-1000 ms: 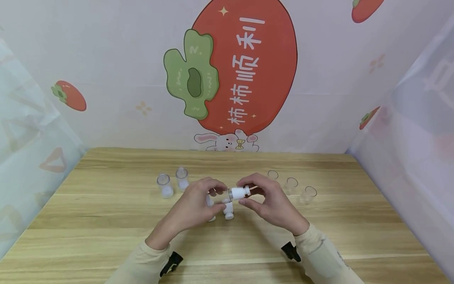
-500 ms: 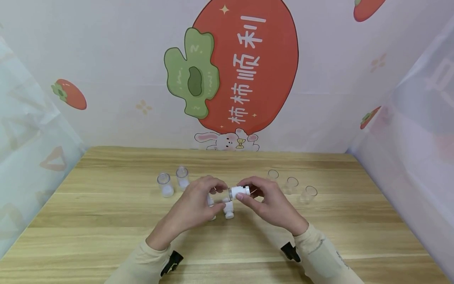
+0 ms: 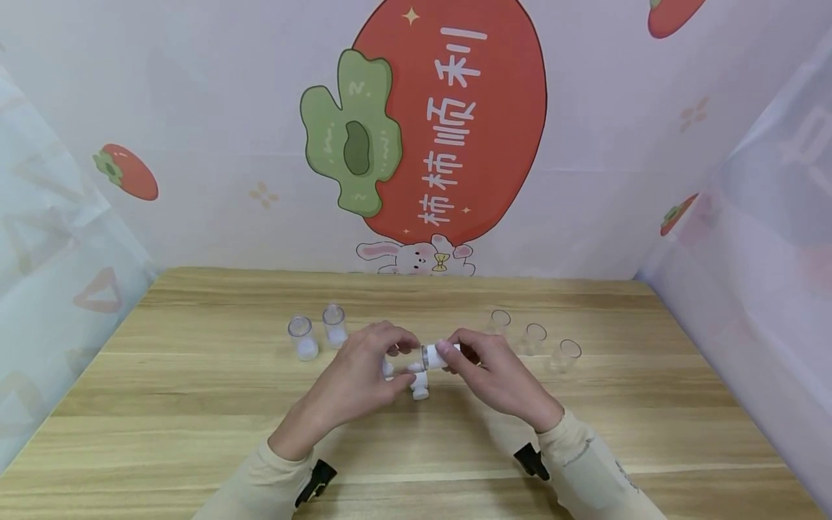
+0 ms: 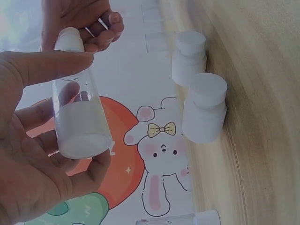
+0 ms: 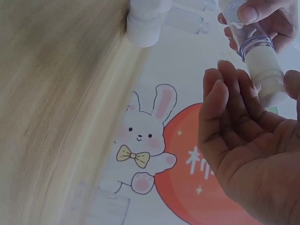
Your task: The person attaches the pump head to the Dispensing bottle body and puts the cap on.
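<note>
The white bottle [image 5: 263, 65] sits neck-outward in the open end of a clear cylinder [image 4: 85, 124], both held up over the tabletop [image 3: 195, 412], between the two hands. From the head view the long axis runs nearly level, side to side, with the bottle's capped end pointing at the right hand [image 3: 505, 374]. That hand's thumb presses on the bottle, its other fingers curled loosely, pretty much a pinch. The left hand [image 3: 357, 372] has its fingers wrapped partway around the cylinder, opened just to its width. Only readable text is 柿柿顺利, turned sideways on the wall print [image 3: 500, 108].
</note>
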`<state>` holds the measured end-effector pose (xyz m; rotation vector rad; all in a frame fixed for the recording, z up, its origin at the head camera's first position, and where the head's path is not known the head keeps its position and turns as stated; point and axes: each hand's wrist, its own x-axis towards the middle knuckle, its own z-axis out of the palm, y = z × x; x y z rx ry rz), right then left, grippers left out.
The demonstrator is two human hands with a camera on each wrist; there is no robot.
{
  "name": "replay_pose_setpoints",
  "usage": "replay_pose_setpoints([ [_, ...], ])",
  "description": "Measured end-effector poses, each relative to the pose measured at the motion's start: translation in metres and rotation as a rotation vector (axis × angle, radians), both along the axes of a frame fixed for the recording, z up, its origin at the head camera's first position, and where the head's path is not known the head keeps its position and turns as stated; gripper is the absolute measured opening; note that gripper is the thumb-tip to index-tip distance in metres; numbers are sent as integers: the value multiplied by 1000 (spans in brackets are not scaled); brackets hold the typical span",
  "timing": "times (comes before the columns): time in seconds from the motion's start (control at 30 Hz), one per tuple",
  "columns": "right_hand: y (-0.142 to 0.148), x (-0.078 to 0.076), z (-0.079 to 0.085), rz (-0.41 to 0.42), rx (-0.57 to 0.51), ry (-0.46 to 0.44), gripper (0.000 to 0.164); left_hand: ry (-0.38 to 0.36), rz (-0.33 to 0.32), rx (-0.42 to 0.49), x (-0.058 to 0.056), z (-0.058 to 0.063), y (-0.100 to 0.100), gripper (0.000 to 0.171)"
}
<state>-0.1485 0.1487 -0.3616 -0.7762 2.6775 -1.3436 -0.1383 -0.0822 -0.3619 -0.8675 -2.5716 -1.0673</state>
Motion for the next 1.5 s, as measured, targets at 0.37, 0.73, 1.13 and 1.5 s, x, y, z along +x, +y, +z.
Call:
replay_pose_setpoints([
  [0.37, 3, -2, 1, 57, -75, 161, 39, -14, -2, 10, 0, 1, -1, 33],
  [0.73, 5, -5, -1, 155, -66, 327, 39, -5, 6, 9, 0, 1, -1, 33],
  [1.13, 2, -4, -2, 129, -66, 175, 19, -7, 16, 2, 0, 2, 0, 33],
  [1.5, 0, -3, -2, 46, 27, 53, 25, -4, 14, -8, 1, 2, 1, 34],
])
